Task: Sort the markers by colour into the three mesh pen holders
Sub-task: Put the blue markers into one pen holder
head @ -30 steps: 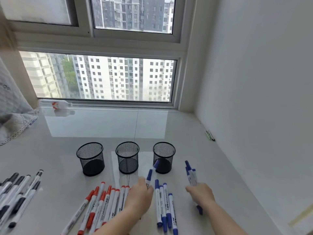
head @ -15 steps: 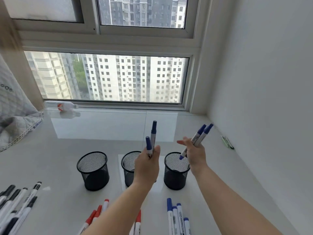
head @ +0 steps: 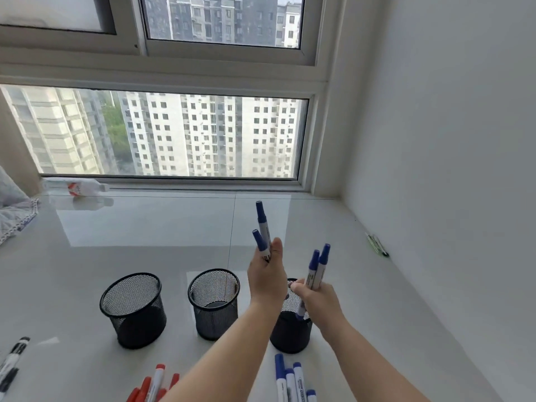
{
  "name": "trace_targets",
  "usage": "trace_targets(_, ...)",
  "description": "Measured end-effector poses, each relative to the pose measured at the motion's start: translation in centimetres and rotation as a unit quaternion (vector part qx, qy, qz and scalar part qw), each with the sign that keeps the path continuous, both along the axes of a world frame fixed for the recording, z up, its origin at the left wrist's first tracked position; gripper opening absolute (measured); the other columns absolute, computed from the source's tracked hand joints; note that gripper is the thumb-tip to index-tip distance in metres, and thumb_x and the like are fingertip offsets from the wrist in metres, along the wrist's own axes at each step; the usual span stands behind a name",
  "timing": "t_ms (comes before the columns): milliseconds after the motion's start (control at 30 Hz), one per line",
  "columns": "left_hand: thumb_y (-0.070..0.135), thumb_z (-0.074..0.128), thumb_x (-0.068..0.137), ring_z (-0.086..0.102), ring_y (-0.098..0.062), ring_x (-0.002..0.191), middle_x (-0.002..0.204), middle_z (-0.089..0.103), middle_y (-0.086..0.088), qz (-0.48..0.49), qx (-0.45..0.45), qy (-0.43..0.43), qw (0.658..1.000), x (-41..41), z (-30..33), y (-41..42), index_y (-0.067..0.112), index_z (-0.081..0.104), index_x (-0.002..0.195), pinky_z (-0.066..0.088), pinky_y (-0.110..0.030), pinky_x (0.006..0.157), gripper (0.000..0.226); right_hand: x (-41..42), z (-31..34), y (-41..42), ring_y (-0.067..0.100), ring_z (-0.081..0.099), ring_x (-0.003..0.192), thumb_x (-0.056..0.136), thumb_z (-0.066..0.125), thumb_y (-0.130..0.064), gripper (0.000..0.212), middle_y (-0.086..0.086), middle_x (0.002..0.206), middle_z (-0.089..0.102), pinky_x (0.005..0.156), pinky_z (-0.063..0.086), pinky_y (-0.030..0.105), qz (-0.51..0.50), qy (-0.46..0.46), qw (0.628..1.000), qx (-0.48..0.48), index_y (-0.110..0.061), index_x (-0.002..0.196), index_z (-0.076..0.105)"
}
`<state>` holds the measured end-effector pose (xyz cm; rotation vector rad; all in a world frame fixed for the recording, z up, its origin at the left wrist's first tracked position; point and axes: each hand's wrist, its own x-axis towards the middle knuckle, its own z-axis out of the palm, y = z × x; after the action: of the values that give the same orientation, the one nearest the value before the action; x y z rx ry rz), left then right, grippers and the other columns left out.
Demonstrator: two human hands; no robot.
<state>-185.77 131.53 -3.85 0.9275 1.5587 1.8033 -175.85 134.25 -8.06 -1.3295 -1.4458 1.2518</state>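
Observation:
Three black mesh pen holders stand in a row: the left holder (head: 133, 310), the middle holder (head: 214, 303) and the right holder (head: 290, 329). My left hand (head: 266, 274) grips two blue-capped markers (head: 262, 224) upright, above and just left of the right holder. My right hand (head: 317, 300) grips two more blue markers (head: 317, 266) over the right holder, their lower ends inside its mouth. On the surface lie red-capped markers (head: 153, 384), blue-capped markers (head: 290, 378) and black-capped markers (head: 13, 358).
A white wall (head: 449, 169) closes the right side and a window (head: 174, 134) the far side. A plastic bottle (head: 72, 187) lies by the window sill, grey cloth (head: 14, 210) at the far left, and a green pen (head: 377, 245) by the wall.
My right hand has come down and tipped its two blue markers upright into the right holder's mouth. My left hand has shifted right towards that holder, its markers still held.

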Motion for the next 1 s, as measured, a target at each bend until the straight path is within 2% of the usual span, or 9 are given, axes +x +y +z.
trace_targets(167,0.053,0.044,0.088,0.053,-0.020,0.060,0.060,0.054,0.002,0.026,-0.034,0.017,0.999,0.8,-2.1,-0.2,0.025,0.048,0.068,0.046,-0.038,0.062,0.034,0.3,0.4,-1.0,0.014,0.052,0.054,0.076,0.067,-0.006,0.018,0.002,0.057,0.057,0.052,0.042,0.021,-0.012,0.053,0.998,0.028,-0.010,0.063,0.056)
trace_targets(267,0.052,0.045,0.088,0.054,-0.015,0.061,0.062,0.057,0.002,0.031,-0.040,0.027,0.998,0.8,-2.6,-0.3,0.023,0.050,0.068,0.043,-0.032,0.062,0.036,0.4,0.3,-1.2,0.016,0.055,0.064,0.078,0.068,-0.012,0.016,0.005,0.069,0.061,0.059,0.043,0.024,-0.052,0.048,0.996,0.046,-0.011,0.068,0.056)
trace_targets(367,0.045,0.049,0.089,0.050,-0.014,0.058,0.061,0.055,0.004,0.014,-0.066,0.007,0.998,1.1,-3.6,-0.8,0.019,0.051,0.065,0.038,-0.029,0.055,0.035,0.4,0.1,-1.4,0.013,0.049,0.058,0.082,0.064,-0.014,0.018,0.001,0.062,0.055,0.051,0.041,0.019,-0.059,0.027,0.997,0.052,-0.011,0.067,0.054)
trace_targets(500,0.033,0.053,0.090,0.052,-0.014,0.068,0.074,0.060,-0.004,0.006,-0.072,0.024,0.997,1.4,-4.5,-1.5,0.016,0.056,0.072,0.038,-0.022,0.059,0.025,0.5,0.2,-1.5,0.010,0.049,0.055,0.084,0.062,-0.020,0.020,-0.003,0.061,0.054,0.044,0.037,0.009,-0.049,0.007,0.998,0.041,-0.016,0.067,0.053)
trace_targets(600,0.031,0.052,0.091,0.049,-0.016,0.065,0.065,0.056,0.003,0.016,-0.066,0.063,0.996,1.4,-4.6,-2.2,0.021,0.053,0.067,0.036,-0.022,0.056,0.026,0.6,0.4,-1.6,0.010,0.051,0.058,0.084,0.063,-0.023,0.019,-0.004,0.063,0.056,0.049,0.039,0.015,-0.052,-0.011,0.998,0.037,-0.018,0.068,0.053)
trace_targets(700,0.033,0.049,0.093,0.053,-0.013,0.064,0.066,0.057,0.006,0.009,-0.076,0.108,0.991,1.2,-4.3,-2.6,0.027,0.051,0.068,0.035,-0.016,0.053,0.025,0.5,0.7,-1.8,0.014,0.052,0.064,0.082,0.065,-0.024,0.018,-0.003,0.066,0.057,0.058,0.041,0.022,-0.055,-0.008,0.998,0.028,-0.018,0.069,0.054)
trace_targets(767,0.032,0.052,0.091,0.055,-0.016,0.066,0.067,0.058,0.006,-0.008,-0.093,0.129,0.987,0.8,-3.8,-2.7,0.027,0.051,0.069,0.036,-0.018,0.053,0.023,0.6,0.9,-2.1,0.016,0.054,0.069,0.080,0.067,-0.026,0.016,-0.003,0.070,0.059,0.065,0.043,0.026,-0.044,-0.001,0.999,0.020,-0.019,0.072,0.055)
trace_targets(900,0.031,0.063,0.084,0.056,-0.012,0.085,0.086,0.059,0.008,-0.039,-0.114,0.141,0.983,0.4,-2.7,-3.7,0.026,0.053,0.087,0.038,-0.019,0.067,0.012,1.5,1.7,-3.4,0.010,0.060,0.084,0.085,0.063,-0.030,0.022,-0.008,0.092,0.058,0.070,0.046,0.021,-0.038,0.050,0.998,0.029,-0.018,0.100,0.053)
trace_targets(1000,0.029,0.066,0.081,0.043,-0.006,0.105,0.108,0.048,0.009,-0.011,-0.096,0.165,0.982,0.2,-2.5,-5.4,0.022,0.049,0.110,0.031,-0.021,0.088,0.034,2.4,2.0,-5.0,-0.001,0.054,0.085,0.089,0.055,-0.029,0.019,-0.011,0.095,0.055,0.066,0.040,0.015,-0.108,0.042,0.990,0.081,-0.021,0.104,0.048)
